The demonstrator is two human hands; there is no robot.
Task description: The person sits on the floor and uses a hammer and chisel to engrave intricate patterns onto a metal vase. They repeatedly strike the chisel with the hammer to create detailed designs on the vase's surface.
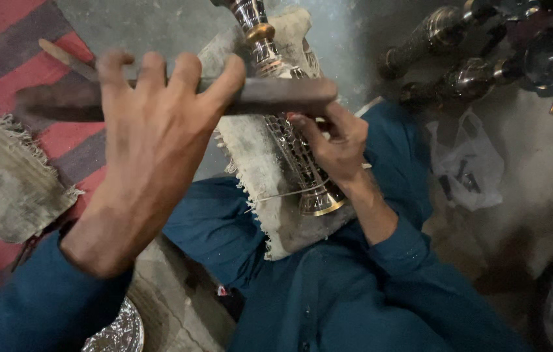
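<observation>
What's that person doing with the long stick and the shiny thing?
A person in blue sleeves sits with a shiny engraved metal piece lying on a frayed cloth pad across their lap. The left hand holds a long dark bar level above it. The right hand rests on the metal piece, fingers curled near the bar's end. More shiny metal pieces lie on the floor nearby.

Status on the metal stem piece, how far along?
Looks done: patterned body of the metal stem already shiny. In hand: left hand presses a long flat bar across it; right hand steadies it on the cloth pad. Left: cannot tell; similar pieces lie nearby.
</observation>
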